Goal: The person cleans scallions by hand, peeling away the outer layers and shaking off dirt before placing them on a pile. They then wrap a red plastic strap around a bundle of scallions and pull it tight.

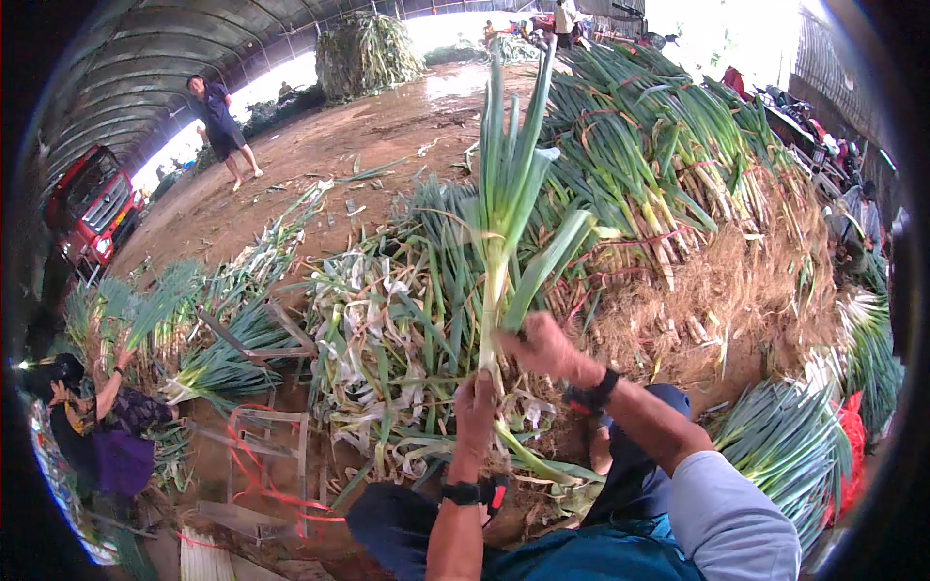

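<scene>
Upright in front of me stands a long green onion [495, 276], its pale stalk low and its dark leaves fanning upward. My left hand [474, 412] is closed around the lower stalk. Just to the right, my right hand [544, 349] is closed at the base of an outer leaf [550, 266] that bends away from the stalk; its fingertips are partly hidden. A loose pale leaf [533, 463] hangs below my hands. Behind the stalk lies a heap of peeled leaves and trimmings [363, 339], whitish and green.
Tied green onions [639, 145] with roots are piled at right. Another bundle [785, 450] lies near right, beside a red bag [852, 445]. A metal frame stool [266, 455] with red strapping stands left. Someone crouches [107, 426] far left; another person [221, 126] stands behind, near a red truck [97, 208].
</scene>
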A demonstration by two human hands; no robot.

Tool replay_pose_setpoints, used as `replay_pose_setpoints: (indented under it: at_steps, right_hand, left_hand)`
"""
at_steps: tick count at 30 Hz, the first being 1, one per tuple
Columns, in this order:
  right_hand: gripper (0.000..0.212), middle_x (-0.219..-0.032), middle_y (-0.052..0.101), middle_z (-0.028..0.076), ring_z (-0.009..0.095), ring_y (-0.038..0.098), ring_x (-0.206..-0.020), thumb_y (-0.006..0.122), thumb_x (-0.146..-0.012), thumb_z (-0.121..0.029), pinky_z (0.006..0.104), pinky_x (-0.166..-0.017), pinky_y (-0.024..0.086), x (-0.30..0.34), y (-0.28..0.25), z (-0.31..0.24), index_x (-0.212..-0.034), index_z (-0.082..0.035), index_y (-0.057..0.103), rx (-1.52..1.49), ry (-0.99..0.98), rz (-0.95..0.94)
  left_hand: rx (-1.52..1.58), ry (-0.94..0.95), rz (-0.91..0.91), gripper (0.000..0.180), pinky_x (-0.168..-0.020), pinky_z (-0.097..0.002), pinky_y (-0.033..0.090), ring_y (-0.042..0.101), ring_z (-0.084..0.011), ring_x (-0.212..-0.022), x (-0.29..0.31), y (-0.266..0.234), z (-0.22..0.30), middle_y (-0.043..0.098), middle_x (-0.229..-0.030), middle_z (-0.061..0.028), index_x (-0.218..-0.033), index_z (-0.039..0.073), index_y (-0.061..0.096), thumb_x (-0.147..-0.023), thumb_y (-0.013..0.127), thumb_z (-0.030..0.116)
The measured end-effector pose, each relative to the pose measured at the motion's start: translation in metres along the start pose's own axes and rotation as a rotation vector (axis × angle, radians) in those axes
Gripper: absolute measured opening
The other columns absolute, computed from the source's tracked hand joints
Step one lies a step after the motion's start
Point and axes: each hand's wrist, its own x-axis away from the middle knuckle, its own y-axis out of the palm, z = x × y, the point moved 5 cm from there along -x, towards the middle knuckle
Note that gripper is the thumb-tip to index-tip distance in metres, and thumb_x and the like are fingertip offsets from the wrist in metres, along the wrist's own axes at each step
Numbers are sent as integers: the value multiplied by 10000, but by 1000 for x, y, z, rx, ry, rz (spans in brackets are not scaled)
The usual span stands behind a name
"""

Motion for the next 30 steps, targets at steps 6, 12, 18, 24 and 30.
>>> replay_pose_setpoints:
  at_steps: [6,12,18,24,30]
  right_hand:
    - [293,-732,635,127,222,587,-631,650,-886,-307,387,-572,488,122,42,14,-963,-25,626,126,178,-565]
    - [304,-838,648,188,230,631,-697,719,-822,-227,373,-637,504,47,-56,20,-989,0,607,218,327,-72]
    - [390,-736,634,100,165,612,-639,675,-847,-141,338,-586,500,-73,-73,-46,-1219,-54,593,281,-2,-5]
    - [222,-733,643,74,184,642,-630,630,-861,-118,321,-561,510,-139,-113,-22,-1060,-23,606,348,-120,418]
    - [229,-836,638,74,127,613,-696,623,-883,-150,241,-563,505,-59,-179,-2,-991,52,630,-328,226,819]
  left_hand:
    - [-187,240,38,360,-568,-254,389,459,-64,-646,-17,5,59,547,-739,25,-1028,-17,624,-991,524,327]
    - [-263,293,92,315,-529,-293,410,503,-112,-580,1,3,47,574,-702,-19,-990,-32,625,-978,549,274]
    - [-484,547,207,336,-585,-329,477,591,-155,-630,20,6,40,651,-745,-114,-1095,-38,627,-956,588,266]
    - [-387,322,116,341,-529,-306,426,523,-119,-574,36,1,43,601,-724,-34,-1069,-26,634,-966,570,292]
    - [97,-78,-95,351,-547,-261,435,540,-90,-611,37,-9,9,603,-764,-3,-1108,12,631,-982,540,326]
